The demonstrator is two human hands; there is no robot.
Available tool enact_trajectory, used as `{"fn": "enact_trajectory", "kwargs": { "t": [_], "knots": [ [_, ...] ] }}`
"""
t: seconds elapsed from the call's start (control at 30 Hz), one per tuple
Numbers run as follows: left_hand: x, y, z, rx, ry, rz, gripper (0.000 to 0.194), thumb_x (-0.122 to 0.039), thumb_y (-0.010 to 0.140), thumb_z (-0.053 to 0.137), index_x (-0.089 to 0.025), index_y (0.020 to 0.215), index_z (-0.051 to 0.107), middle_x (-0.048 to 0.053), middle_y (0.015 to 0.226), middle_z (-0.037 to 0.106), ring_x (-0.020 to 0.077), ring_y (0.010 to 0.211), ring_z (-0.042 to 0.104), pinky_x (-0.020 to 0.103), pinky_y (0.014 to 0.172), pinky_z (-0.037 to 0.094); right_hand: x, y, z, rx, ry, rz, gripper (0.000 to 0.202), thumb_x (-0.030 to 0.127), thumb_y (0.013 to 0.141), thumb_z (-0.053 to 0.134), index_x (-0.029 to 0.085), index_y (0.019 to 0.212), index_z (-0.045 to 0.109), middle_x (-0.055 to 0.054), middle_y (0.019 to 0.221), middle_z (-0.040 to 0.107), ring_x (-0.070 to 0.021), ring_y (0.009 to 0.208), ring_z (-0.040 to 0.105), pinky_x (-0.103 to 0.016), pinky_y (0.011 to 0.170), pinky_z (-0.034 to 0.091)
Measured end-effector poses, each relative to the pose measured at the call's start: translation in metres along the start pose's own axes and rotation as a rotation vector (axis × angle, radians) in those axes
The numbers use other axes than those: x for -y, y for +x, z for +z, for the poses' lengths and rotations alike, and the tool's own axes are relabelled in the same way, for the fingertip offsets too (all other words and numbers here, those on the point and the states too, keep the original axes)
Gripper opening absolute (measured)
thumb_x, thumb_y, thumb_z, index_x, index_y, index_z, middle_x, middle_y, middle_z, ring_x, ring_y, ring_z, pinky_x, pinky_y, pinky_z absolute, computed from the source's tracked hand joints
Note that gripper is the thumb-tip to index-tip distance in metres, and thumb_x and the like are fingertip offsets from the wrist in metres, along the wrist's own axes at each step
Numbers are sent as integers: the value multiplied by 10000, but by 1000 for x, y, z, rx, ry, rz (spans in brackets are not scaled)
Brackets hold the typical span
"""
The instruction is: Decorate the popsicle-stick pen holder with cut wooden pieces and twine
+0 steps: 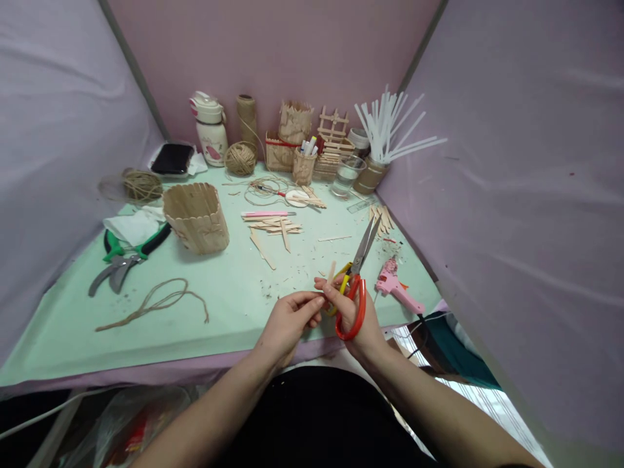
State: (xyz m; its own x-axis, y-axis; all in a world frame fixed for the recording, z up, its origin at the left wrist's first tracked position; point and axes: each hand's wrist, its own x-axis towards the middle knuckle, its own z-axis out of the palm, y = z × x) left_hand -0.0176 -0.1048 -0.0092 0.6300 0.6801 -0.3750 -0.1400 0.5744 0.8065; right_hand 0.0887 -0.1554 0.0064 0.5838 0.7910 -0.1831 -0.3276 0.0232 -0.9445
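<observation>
Large scissors with red and yellow handles [361, 305] hang in my right hand [358, 318], their blades pointing up and away from me. That hand's thumb and fingers also pinch a short wooden stick piece [332, 272]. Just to the left, my left hand [294, 318] has its thumb and forefinger pressed together close to my right fingertips; what they hold, if anything, is too small to make out. Beyond the hands lies a pile of wooden sticks [275, 225] with a pink pen [266, 214] along its far edge.
A stick-covered container [197, 221] and green-handled cutters [121, 263] occupy the left side. Looped twine [160, 304] lies at front left. A pink glue gun [397, 289] rests at right. Along the back are a bottle [212, 133], twine ball [240, 158], water cup [347, 175] and white sticks [385, 127].
</observation>
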Motion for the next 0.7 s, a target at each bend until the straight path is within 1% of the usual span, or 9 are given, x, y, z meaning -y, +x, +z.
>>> {"fn": "enact_trajectory", "kwargs": {
  "t": [0.1, 0.17, 0.23, 0.33, 0.43, 0.5, 0.6, 0.63, 0.7],
  "knots": [
    [-3, 2, 6, 59, -195, -61, 322, -378, 639, 822, -103, 741, 691, -22, 573, 532, 41, 534, 449, 154, 520, 358, -4, -2, 4, 13, 44, -3, 289, 325, 710, 790, 210, 818, 549, -33, 858, 738, -232, 1023, 677, -360, 893, 518],
    [-4, 3, 8, 78, -291, -89, 332, -347, 621, 844, -99, 789, 701, -31, 585, 517, 24, 525, 430, 135, 509, 345, -5, -3, 5, 20, 65, 1, 285, 327, 716, 788, 211, 824, 551, -38, 865, 743, -235, 1041, 675, -363, 906, 519],
    [-4, 2, 8, 83, -345, -104, 341, -322, 620, 849, -97, 833, 706, -28, 619, 525, 15, 530, 424, 122, 502, 337, -4, -4, 5, 33, 70, 12, 290, 336, 719, 786, 213, 836, 550, -40, 857, 742, -239, 1044, 673, -359, 886, 529],
    [-4, 1, 6, 74, -360, -99, 293, -313, 632, 839, -99, 768, 690, -10, 652, 553, 19, 544, 439, 123, 498, 340, -1, -5, 6, 49, 24, 26, 300, 364, 723, 774, 211, 843, 546, -41, 848, 733, -236, 966, 688, -355, 837, 536],
    [-5, 2, 3, 41, -300, -63, 271, -323, 633, 825, -107, 704, 677, -5, 634, 563, 30, 539, 437, 136, 484, 323, 6, -4, 7, 44, -99, 3, 296, 380, 730, 753, 206, 835, 538, -43, 851, 720, -216, 882, 685, -347, 835, 514],
    [-6, 3, 0, -5, -195, 11, 265, -345, 651, 804, -113, 713, 691, 4, 638, 590, 38, 534, 438, 154, 494, 330, 11, -2, 6, 21, -189, -43, 293, 393, 736, 738, 206, 828, 532, -39, 853, 703, -198, 817, 668, -335, 796, 503],
    [-6, 4, -5, -68, 34, 161, 255, -375, 705, 756, -125, 735, 711, 22, 660, 635, 64, 545, 462, 195, 531, 364, 14, 2, 3, -16, -309, -109, 303, 405, 723, 738, 204, 810, 528, -11, 788, 649, -170, 715, 612, -308, 705, 476],
    [-6, 4, -7, -80, 91, 192, 252, -379, 718, 743, -130, 742, 715, 22, 661, 638, 73, 552, 471, 205, 540, 371, 15, 4, 2, -28, -342, -122, 308, 408, 716, 740, 204, 804, 527, 1, 757, 624, -164, 693, 589, -301, 683, 464],
    [-5, 4, -8, -94, 133, 212, 253, -385, 723, 738, -135, 761, 720, 14, 640, 624, 84, 559, 479, 217, 545, 371, 14, 5, 1, -44, -393, -141, 317, 420, 711, 739, 206, 802, 524, 14, 726, 587, -162, 677, 557, -296, 664, 449]
  ]
}}
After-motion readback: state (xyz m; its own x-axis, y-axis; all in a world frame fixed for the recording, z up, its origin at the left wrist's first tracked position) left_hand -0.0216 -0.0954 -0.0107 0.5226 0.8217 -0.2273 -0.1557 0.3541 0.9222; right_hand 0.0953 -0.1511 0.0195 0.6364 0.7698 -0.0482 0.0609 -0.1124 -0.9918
